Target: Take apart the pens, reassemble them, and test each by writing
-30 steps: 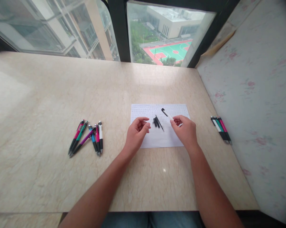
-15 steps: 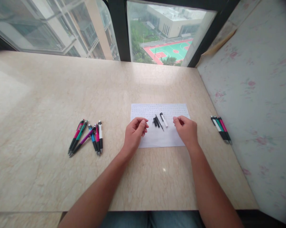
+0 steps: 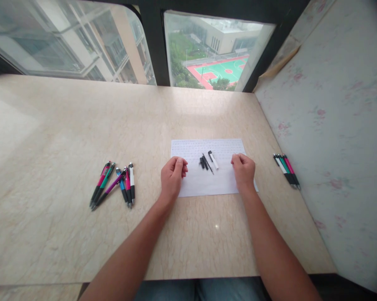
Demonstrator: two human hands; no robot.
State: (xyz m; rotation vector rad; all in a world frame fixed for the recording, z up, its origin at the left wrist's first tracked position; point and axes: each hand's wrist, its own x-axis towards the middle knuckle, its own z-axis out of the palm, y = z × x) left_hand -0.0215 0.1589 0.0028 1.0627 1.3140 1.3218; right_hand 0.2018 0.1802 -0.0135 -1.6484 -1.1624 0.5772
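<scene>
A printed white sheet of paper (image 3: 213, 186) lies between my hands. On it rest the parts of a pen taken apart: a white barrel with a black top (image 3: 213, 160), a thin dark refill (image 3: 208, 164) and short black pieces (image 3: 202, 162). My left hand (image 3: 172, 175) is loosely closed at the sheet's left edge, thumb over curled fingers, with nothing visible in it. Over the sheet's right side, my right hand (image 3: 244, 170) is curled into a fist, and no object shows in it. Both hands are apart from the pen parts.
Several click pens (image 3: 115, 184) in pink, green, purple, blue and white lie on the left of the marble top (image 3: 66, 246). More pens (image 3: 287, 170) lie in a row by the papered wall (image 3: 342, 138) on the right. A window (image 3: 220, 50) stands behind.
Both hands have drawn slightly apart from the pen parts, and the fingers of my right hand have curled in more. The view has shifted a little. The pen parts stay put on the sheet.
</scene>
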